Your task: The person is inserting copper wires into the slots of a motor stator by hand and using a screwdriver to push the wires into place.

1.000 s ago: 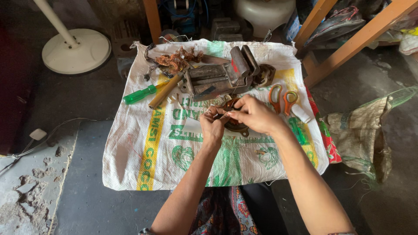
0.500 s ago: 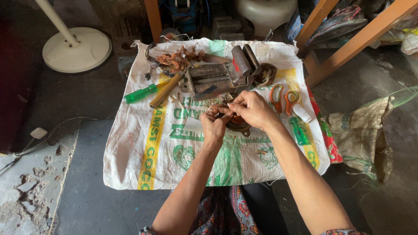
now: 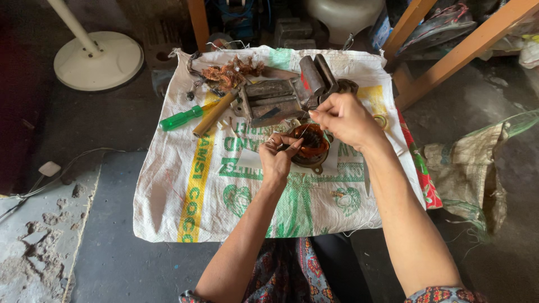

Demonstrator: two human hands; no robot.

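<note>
Since the earlier frames, both hands have drawn slightly apart over the work, the right one lifted toward 1 o'clock. Nearest the wearer, the patterned lap meets the 6 o'clock edge of the white printed sack spread on the floor; bare sack lies open at 7 and 5 o'clock. At the centre, the left hand is closed in a pinch on the rim of the round coppery motor winding, which rests on the sack. Just at 1 o'clock of it, the right hand hovers with fingers pinched shut; what it holds is too fine to tell. Beyond, at 12 o'clock, grey metal blocks lie touching one another, with a wooden-handled tool and a green-handled screwdriver at 10 o'clock, and a tangle of copper wire near the far edge. Off the sack, a white fan base sits at 10 o'clock, wooden legs at 2 o'clock, and a crumpled bag at 3 o'clock.
</note>
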